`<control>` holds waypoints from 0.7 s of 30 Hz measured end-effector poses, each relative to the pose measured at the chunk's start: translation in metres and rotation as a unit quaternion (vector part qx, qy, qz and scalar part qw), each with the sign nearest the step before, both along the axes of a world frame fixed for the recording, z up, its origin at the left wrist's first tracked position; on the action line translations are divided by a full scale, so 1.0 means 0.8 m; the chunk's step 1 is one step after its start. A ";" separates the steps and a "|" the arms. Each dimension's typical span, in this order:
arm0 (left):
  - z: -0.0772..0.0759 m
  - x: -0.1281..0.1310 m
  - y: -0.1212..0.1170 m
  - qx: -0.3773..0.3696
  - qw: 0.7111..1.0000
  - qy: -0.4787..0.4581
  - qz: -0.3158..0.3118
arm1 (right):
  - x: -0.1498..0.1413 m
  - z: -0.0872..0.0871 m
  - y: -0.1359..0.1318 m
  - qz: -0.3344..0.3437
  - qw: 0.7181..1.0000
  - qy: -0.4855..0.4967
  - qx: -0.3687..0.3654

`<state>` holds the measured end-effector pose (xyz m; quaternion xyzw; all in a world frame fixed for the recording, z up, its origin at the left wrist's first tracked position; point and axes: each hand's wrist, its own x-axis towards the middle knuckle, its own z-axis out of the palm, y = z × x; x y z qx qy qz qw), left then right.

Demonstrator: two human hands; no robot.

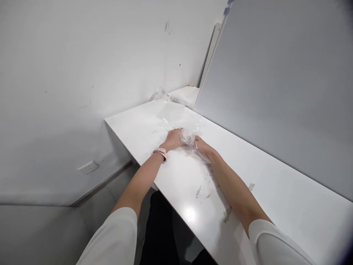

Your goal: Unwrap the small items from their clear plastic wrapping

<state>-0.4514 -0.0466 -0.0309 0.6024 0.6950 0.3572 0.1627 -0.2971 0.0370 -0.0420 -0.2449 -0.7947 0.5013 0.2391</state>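
Crumpled clear plastic film (188, 138) is bunched between my two hands, just above the white table (176, 176). My left hand (174, 138), with a pale pink watch band at the wrist, is closed on the film's left side. My right hand (202, 145) grips it from the right, fingers curled in and partly hidden by the plastic. Loose, shiny parts of the film spread over the tabletop beyond my hands, and another part hangs below my right hand. Whether anything is wrapped inside the bunch I cannot make out.
More crumpled clear plastic (157, 94) lies at the table's far end against the wall. A large grey-white board (275, 92) stands along the right side. Dark smudges (202, 191) mark the tabletop. A power outlet (88, 167) sits low on the left wall.
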 end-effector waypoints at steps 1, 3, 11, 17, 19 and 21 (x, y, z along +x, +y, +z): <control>-0.002 0.001 0.002 0.012 1.000 -0.020 0.011 | 0.004 0.002 -0.007 -0.015 1.000 0.000 -0.016; -0.002 0.006 0.003 0.033 0.994 -0.106 0.016 | 0.009 0.005 -0.021 -0.050 0.999 0.021 -0.003; 0.017 0.005 -0.008 0.004 0.919 -0.395 0.014 | -0.043 0.078 0.056 -0.260 0.910 0.053 0.318; 0.010 -0.003 -0.005 -0.016 0.925 -0.374 -0.059 | -0.139 0.092 0.155 -0.024 0.944 -0.155 0.290; 0.004 -0.003 -0.003 0.004 0.927 -0.368 -0.066 | -0.143 0.076 0.163 -0.049 0.958 -0.158 0.236; -0.001 -0.002 0.001 0.046 0.936 -0.347 -0.046 | -0.125 0.059 0.162 -0.075 0.968 -0.148 0.187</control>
